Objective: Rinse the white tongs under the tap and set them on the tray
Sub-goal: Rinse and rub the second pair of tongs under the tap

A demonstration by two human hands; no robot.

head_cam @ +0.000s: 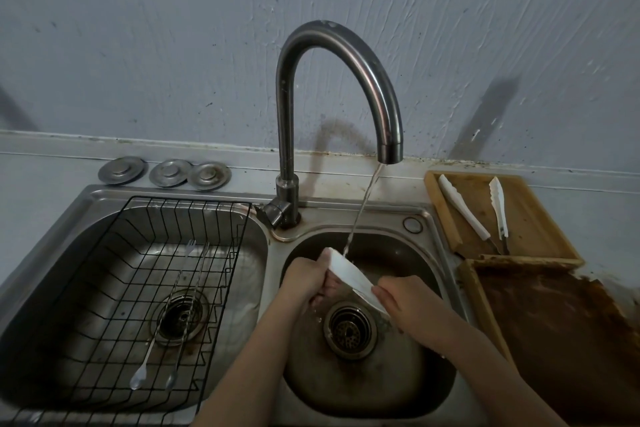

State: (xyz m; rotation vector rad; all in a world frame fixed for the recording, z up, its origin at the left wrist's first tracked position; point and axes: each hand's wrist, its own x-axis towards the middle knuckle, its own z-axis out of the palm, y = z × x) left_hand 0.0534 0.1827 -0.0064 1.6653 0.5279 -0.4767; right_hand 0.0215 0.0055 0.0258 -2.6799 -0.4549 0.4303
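We are seeing the tap [349,80] arching over the right basin [429,350], its stream [360,211] falling at the basin's back. Both hands, left [306,279] and right [407,300], are filling the middle of that basin over the drain [349,329]. A rack [114,288] is taking up the left basin. On the tray [533,215], two tongs [462,206] are lying, with bare wood showing between and right of them.
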